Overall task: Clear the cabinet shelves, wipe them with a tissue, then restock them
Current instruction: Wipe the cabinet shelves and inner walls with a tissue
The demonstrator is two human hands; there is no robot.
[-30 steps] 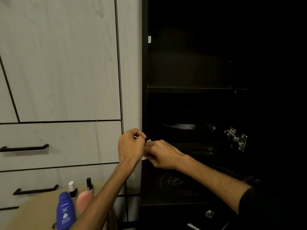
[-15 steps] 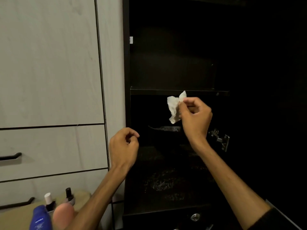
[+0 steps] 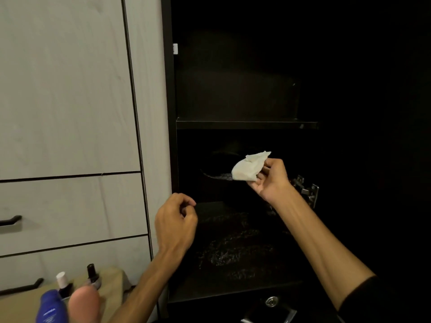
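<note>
Nearest, low left: a blue lotion bottle [image 3: 52, 307], a pink rounded container [image 3: 84, 304] and two small nail-polish bottles [image 3: 62, 284] stand together on a pale surface [image 3: 109, 283] beside the cabinet. These look to me like the cleared stock, waiting to go back.

My left hand [image 3: 175, 226] hangs in front of the cabinet's left edge, back of the hand toward me, fingers loosely curled with thumb near the fingertips. It holds nothing that I can see.

Further in, my right hand [image 3: 271, 178] is raised inside the dark opening, forearm running up from lower right, palm turned partly up and leftward. Thumb and fingers pinch the crumpled white tissue [image 3: 249, 167], which sticks out up and to the left of the hand, its longer side slanting from lower left to upper right.

The relation that counts: the upper shelf board [image 3: 247, 124] lies above the tissue, well clear of it, its front edge running left to right. The tissue is touching no shelf. The right hand is plainly the nearer one, so I judge it does the wiping: lift, then flatten the tissue on the board.

Behind the hand a dim curved shape [image 3: 219, 176] sits in the lower compartment; too dark to name. A metal hinge [image 3: 306, 191] shows just right of my wrist. The deep recess above the shelf is black; contents cannot be told.
</note>
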